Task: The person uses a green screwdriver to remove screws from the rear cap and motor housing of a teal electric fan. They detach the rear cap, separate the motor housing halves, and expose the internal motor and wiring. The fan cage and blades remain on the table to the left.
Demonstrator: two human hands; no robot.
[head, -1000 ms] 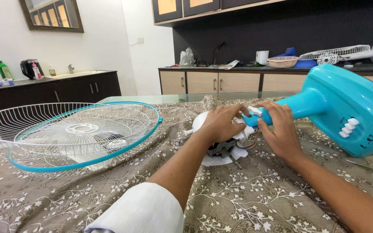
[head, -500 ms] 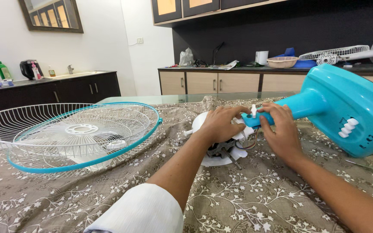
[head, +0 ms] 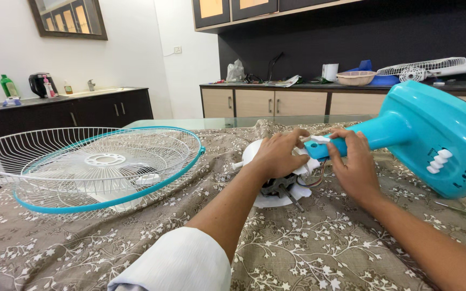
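Note:
A turquoise fan stand (head: 432,134) with white push buttons lies on its side at the right of the table. Its neck ends at a white fan motor unit (head: 276,186) with bare windings and coloured wires. My left hand (head: 277,153) rests on top of the motor unit, fingers curled over it. My right hand (head: 354,167) grips the turquoise neck just beside the motor, thumb near a small white part on the neck's end.
A white wire fan guard with a turquoise rim (head: 90,164) lies at the left on the patterned tablecloth (head: 308,248). A green-handled tool (head: 462,211) lies at the right edge. Behind stand counters with another fan (head: 432,67), a bowl, a kettle and bottles.
The white part on the neck's end stood upright half a second ago and now lies flatter. My left fingers have shifted slightly toward it. The view has moved a little.

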